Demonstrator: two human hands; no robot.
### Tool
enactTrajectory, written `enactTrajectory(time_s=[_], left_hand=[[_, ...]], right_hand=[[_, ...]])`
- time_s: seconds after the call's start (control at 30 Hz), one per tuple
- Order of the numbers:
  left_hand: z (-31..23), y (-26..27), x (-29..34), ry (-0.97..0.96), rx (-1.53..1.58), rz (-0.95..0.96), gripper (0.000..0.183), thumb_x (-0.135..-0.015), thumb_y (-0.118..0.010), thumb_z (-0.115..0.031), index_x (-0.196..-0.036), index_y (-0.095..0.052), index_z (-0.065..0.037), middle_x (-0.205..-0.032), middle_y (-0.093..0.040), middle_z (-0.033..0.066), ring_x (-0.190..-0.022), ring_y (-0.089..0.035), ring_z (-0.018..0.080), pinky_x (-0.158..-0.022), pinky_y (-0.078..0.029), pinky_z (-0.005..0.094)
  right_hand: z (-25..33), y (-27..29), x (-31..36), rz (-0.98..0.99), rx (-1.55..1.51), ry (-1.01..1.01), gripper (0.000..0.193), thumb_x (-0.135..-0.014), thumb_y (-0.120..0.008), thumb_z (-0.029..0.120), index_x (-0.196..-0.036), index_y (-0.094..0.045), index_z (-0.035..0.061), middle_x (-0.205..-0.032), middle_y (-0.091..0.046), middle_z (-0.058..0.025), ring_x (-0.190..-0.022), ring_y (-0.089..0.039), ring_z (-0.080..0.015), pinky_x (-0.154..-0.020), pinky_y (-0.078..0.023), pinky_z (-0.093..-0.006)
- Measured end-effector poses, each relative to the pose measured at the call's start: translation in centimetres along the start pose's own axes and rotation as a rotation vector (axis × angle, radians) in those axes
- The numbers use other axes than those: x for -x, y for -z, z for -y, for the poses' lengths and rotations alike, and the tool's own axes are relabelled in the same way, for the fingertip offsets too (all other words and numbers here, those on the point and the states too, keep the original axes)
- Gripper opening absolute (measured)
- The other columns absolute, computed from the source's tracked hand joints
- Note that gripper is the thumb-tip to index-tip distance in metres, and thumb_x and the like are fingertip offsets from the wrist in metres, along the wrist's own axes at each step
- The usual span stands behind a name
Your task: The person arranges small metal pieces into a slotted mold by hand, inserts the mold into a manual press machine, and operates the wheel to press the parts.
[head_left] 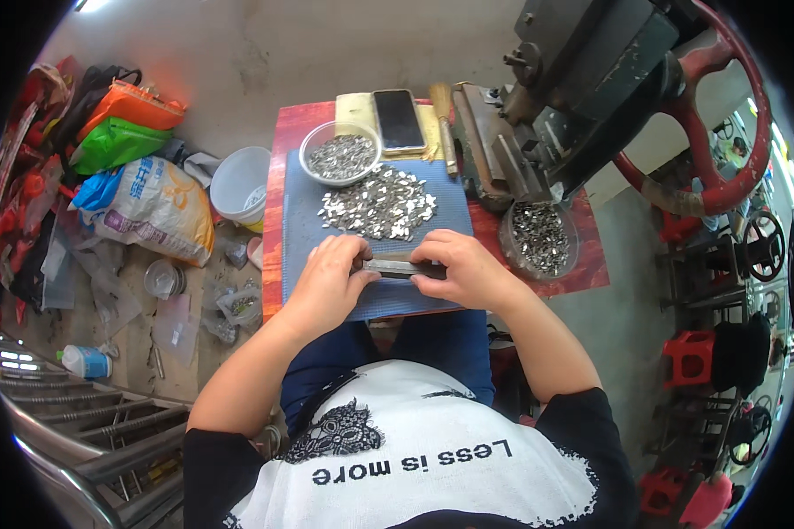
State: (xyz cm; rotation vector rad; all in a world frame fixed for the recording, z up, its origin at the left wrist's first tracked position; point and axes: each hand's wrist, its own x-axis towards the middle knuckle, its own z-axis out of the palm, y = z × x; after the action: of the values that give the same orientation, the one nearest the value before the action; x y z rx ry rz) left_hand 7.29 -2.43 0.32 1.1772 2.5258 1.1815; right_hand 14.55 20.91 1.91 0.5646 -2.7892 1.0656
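My left hand [328, 275] and my right hand [460, 267] are closed on the two ends of a short, narrow grey metal bar [392, 265]. The bar lies crosswise, low over the near part of a blue ribbed mat [302, 212]; whether it touches the mat I cannot tell. Just beyond my fingers spreads a loose pile of small flat metal pieces [379, 204], some bright, some dark. Behind the pile, a clear round plastic bowl [311, 173] holds more small metal pieces. My fingers partly cover the bar's ends.
A phone [399, 121] and a brush [445, 123] lie at the table's far side. To the right stand a dark press [582, 75] with a red handwheel [679, 201] and a bowl of metal bits [573, 261]. Sacks [154, 207] and a white bucket [225, 187] sit left.
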Motion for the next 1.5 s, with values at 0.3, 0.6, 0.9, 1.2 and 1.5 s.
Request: enactTrajectory(time_s=[0.3, 0.6, 0.9, 1.2, 1.5], left_hand=[[-4.4, -4.0, -12.0, -0.164, 0.137, -0.106, 0.114, -0.062, -0.093, -0.033, -0.149, -0.028, 0.005, -0.144, -0.043, 0.0255, -0.137, -0.04, 0.039, -0.115, -0.034, 0.0432], [-6.0, -10.0, -18.4, -0.278, 0.25, -0.186, 0.129, -0.054, -0.092, -0.033, -0.152, -0.017, 0.006, -0.138, -0.045, 0.029, -0.132, -0.043, 0.0422, -0.112, -0.033, 0.0473], [-6.1, -10.6, -17.8, -0.244, 0.181, -0.211, 0.132, -0.053, -0.094, -0.038, -0.152, -0.018, 0.006, -0.141, -0.041, 0.0279, -0.136, -0.038, 0.0418, -0.114, -0.032, 0.0464], [-3.6, -2.5, -13.3, -0.235, 0.069, -0.053, 0.059, -0.075, -0.084, -0.028, -0.124, -0.062, -0.005, -0.134, -0.051, 0.0195, -0.13, -0.043, 0.0374, -0.11, -0.038, 0.0432], [0.1, 0.4, -5.1, -0.11, -0.038, 0.298, 0.018, -0.072, -0.081, -0.011, -0.089, -0.074, -0.008, -0.1, -0.059, 0.0079, -0.104, -0.052, 0.029, -0.095, -0.044, 0.0403]], right_hand=[[-0.9, 8.5, 0.2, -0.752, 0.344, -0.429, 0.024, -0.08, -0.073, 0.017, -0.089, -0.064, -0.0028, -0.086, -0.063, -0.0177, -0.076, -0.063, -0.0345, -0.07, -0.051, -0.0414], [-2.1, 9.4, -0.3, -0.637, 0.42, -0.522, 0.028, -0.08, -0.073, 0.021, -0.092, -0.069, -0.004, -0.088, -0.066, -0.0215, -0.084, -0.065, -0.0381, -0.078, -0.052, -0.0449], [-7.1, 10.4, 1.2, -0.663, 0.266, -0.498, 0.033, -0.099, -0.052, 0.026, -0.101, -0.068, -0.0028, -0.101, -0.065, -0.0255, -0.098, -0.061, -0.0455, -0.087, -0.048, -0.0491], [-8.8, 11.0, 1.4, -0.575, 0.218, -0.638, 0.048, -0.1, -0.05, 0.042, -0.097, -0.068, -0.0016, -0.104, -0.065, -0.029, -0.102, -0.061, -0.0457, -0.087, -0.048, -0.0486], [-5.2, 8.8, 2.1, -0.79, 0.034, -0.484, 0.038, -0.1, -0.061, 0.034, -0.088, -0.064, -0.0024, -0.085, -0.065, -0.014, -0.079, -0.061, -0.0227, -0.075, -0.047, -0.0328]])
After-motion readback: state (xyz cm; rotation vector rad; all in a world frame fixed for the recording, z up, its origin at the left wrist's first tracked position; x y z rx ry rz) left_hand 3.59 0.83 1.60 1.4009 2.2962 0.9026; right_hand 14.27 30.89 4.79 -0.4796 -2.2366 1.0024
